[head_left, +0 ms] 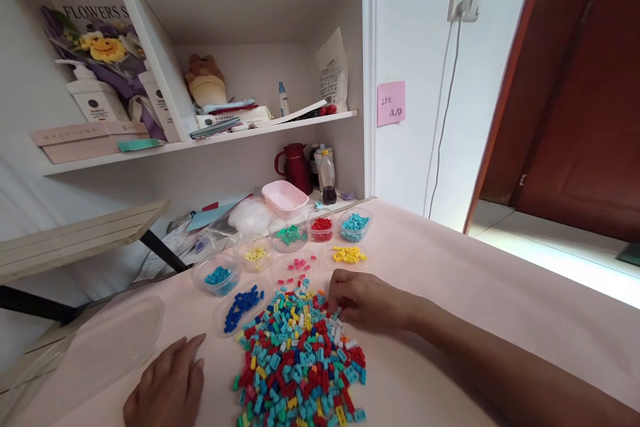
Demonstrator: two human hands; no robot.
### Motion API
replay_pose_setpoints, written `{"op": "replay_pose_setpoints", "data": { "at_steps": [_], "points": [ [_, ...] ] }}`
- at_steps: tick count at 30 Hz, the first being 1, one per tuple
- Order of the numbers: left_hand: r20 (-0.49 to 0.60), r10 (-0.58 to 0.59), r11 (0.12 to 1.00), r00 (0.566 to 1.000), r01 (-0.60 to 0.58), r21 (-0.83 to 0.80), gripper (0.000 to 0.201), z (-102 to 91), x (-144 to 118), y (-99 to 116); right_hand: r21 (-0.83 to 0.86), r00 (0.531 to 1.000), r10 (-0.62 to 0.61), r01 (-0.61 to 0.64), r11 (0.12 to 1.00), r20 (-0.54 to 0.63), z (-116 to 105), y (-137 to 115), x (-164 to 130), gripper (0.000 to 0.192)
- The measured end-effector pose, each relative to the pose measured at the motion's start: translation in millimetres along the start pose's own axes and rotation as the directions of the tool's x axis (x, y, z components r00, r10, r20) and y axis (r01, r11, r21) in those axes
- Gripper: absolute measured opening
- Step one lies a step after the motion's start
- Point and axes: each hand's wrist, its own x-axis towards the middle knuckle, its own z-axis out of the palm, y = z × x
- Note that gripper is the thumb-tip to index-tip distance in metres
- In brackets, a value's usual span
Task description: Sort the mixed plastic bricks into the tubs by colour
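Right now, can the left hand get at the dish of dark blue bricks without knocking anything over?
Probably yes. The left hand rests flat on the table, and the dish of dark blue bricks lies just ahead of its fingertips with bare tabletop between. The mixed brick pile sits off to its right, out of the path.

Brick pile (300, 360): spread on the bench (450, 280), just before the right-hand fingers (334, 300).
Tubs (290, 240): ranged behind the fingers.
Lid (115, 340): laid left of the left hand (167, 383).
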Motion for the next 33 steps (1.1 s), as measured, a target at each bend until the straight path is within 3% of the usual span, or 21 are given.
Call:
{"op": "replay_pose_setpoints", "data": {
  "at_steps": [11,19,25,33],
  "points": [
    [-0.003,-0.017,0.999,1.000,0.017,-0.041,0.051,-6.1,-2.2,5.4,0.087,0.994,0.065,-0.073,0.994,0.092,-10.6,6.1,-2.9,0.013],
    [0.006,-0.019,1.000,1.000,0.019,-0.018,0.048,-5.8,-1.6,4.9,0.047,0.999,0.046,-0.046,0.998,0.012,-3.2,7.7,-1.0,0.033],
    [-0.001,-0.031,0.999,1.000,0.031,-0.016,0.049,-5.2,-1.3,5.7,0.027,0.999,0.042,-0.042,0.999,0.007,-2.4,8.0,-0.9,0.025],
    [-0.019,-0.019,0.999,1.000,0.018,-0.028,0.049,-4.8,-2.7,6.1,-0.069,0.997,0.003,-0.009,0.998,-0.084,8.8,6.0,2.7,0.016]
  ]
}}
